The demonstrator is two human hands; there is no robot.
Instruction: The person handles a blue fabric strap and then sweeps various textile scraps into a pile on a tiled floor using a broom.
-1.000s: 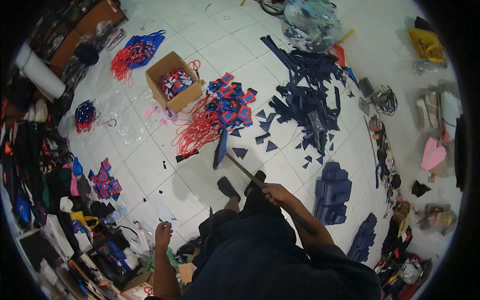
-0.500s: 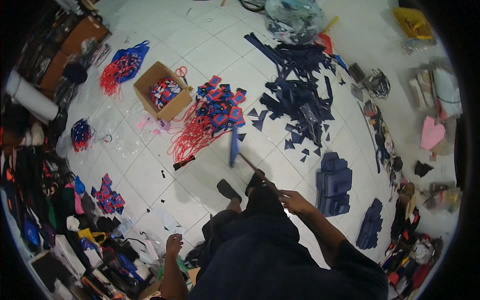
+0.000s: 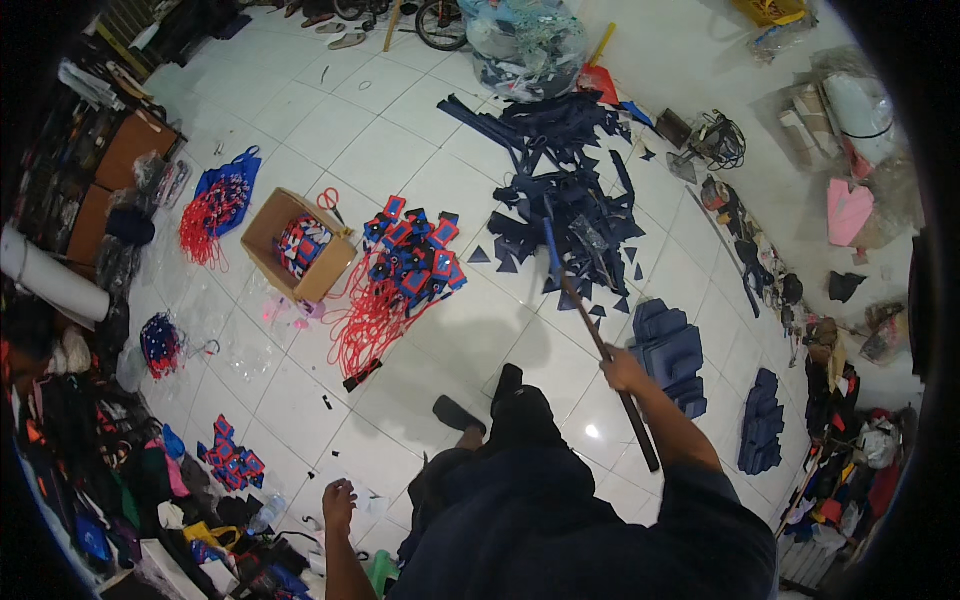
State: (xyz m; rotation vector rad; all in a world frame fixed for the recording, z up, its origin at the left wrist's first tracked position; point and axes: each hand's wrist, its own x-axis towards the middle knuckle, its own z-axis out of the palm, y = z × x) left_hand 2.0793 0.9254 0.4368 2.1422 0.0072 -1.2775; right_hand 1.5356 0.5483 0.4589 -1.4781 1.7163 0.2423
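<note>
My right hand (image 3: 625, 370) is closed around the dark handle of a broom (image 3: 588, 322). The handle slants up and left, and its narrow blue head (image 3: 552, 245) lies at the pile of dark navy fabric scraps (image 3: 570, 190) on the floor. Small triangular offcuts (image 3: 507, 264) lie around that end. My left hand (image 3: 339, 505) hangs low on the left, its fingers loosely curled and slightly apart, with nothing visible in it. Left of the scraps is a heap of red-and-blue pouches (image 3: 415, 255) with red cords (image 3: 370, 325).
An open cardboard box (image 3: 335, 262) of small colourful pieces stands beside red-handled scissors (image 3: 330, 203). Stacked navy pieces (image 3: 668, 350) lie at right. A big clear bag (image 3: 525, 45) and red dustpan (image 3: 598, 84) stand at the far end. Clutter (image 3: 215, 560) lines the left side.
My right hand has moved up and right, swinging the broom head from beside the pouch heap to the navy scraps. The view has shifted; my left hand still hangs low.
</note>
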